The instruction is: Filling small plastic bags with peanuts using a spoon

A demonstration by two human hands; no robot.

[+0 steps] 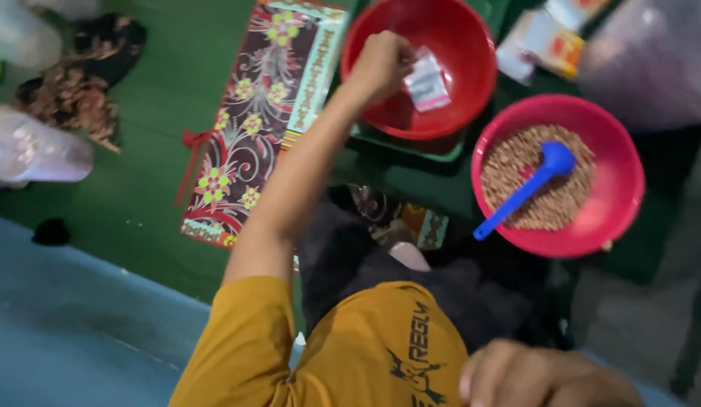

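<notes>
One small packet (426, 80) is all I am seeing in the work so far. My left hand (380, 62) is reaching out with its fingers curled tight, and it is pinching that clear packet by its edge, as far as I can judge. The packet is hanging just inside the red bowl (471, 45), low over the bottom.

I am finding nothing else in the red bowl, so by my reading very little is done. The red bowl is sitting in a green tray (410, 145), whose edge is showing under its near rim.

Just right of the red bowl and nearer to me, a pink bowl (621, 181) is holding a good layer of brown grains (569, 203), so plenty of grain is left. A blue scoop (527, 188) is lying in it, head on the grains and handle pointing towards me.

Left of the red bowl, a flowered mat (264, 113) is lying on the green floor (154, 105). Beyond the red bowl to the right, some packages (550, 38) are blurring together.

My right hand (542, 377) is hanging well short of the red bowl, close to my yellow shirt (350, 354). It is too blurred for me to tell whether it is closed.
</notes>
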